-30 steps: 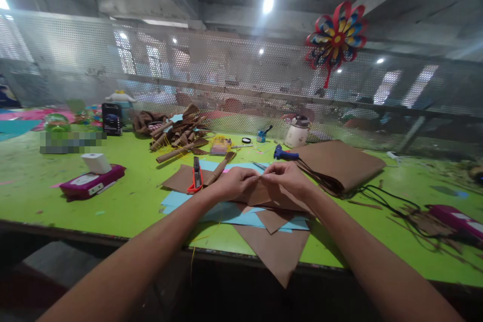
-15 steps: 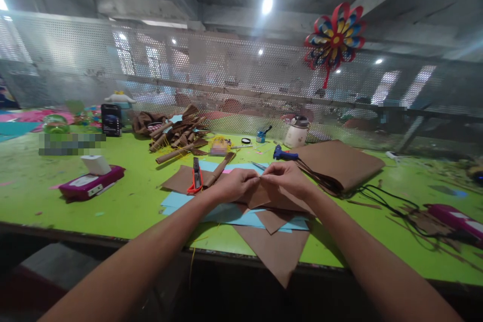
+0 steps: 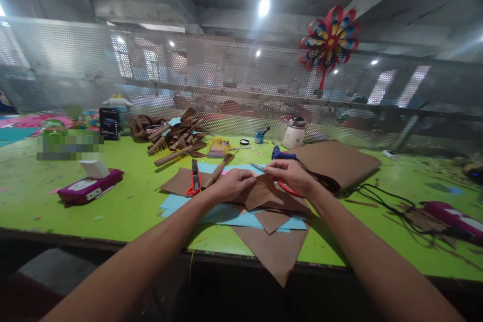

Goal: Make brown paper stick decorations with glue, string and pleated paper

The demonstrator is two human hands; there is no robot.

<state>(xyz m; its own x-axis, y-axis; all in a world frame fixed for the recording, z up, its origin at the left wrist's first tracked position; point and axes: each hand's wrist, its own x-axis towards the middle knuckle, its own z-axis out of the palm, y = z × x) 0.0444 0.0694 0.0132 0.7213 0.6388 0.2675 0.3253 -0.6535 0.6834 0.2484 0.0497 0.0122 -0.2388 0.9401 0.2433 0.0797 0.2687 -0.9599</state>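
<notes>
At the left of my view, a magenta power strip (image 3: pixel 90 187) sits on the lime-green table (image 3: pixel 132 211), bearing a white cube-shaped plug (image 3: pixel 94 168). Farther back stands an upright black phone (image 3: pixel 109 124), then a heap of rolled brown paper pieces (image 3: pixel 181 133). Nearer, I see orange-handled metal snips (image 3: pixel 194 178) beside a thin brown paper roll (image 3: pixel 219 171). The left hand (image 3: pixel 236 184) has its fingers bent, tips at the left edge of a folded brown paper sheet (image 3: pixel 262 192); I cannot tell whether they grip it. That sheet lies between the hands, above light-blue paper sheets (image 3: pixel 222 215). The right hand (image 3: pixel 290 176) pinches its upper edge, thumb against fingers, over red-handled scissors (image 3: pixel 289 190). Just beyond is a blue glue gun (image 3: pixel 283 154); farther right lies a large folded brown paper stack (image 3: pixel 337 163).
</notes>
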